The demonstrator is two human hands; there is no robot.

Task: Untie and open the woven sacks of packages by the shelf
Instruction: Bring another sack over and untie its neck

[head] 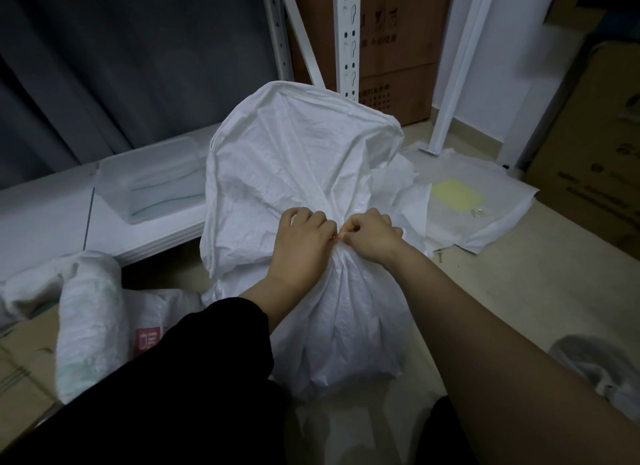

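A white woven sack (349,319) stands on the floor in the middle, its neck gathered tight and its loose top (298,146) flaring up behind. A small red tie (335,237) cinches the neck. My left hand (303,238) grips the neck from the left, fingertips at the tie. My right hand (370,236) pinches the tie from the right. The sack's contents are hidden.
White shelf uprights (348,39) and a low shelf board (45,215) with a clear plastic bin (152,184) stand behind. Brown cartons (398,49) sit at the back and right (595,160). A flat empty sack (478,201) lies right; another wrapped bundle (90,322) lies left.
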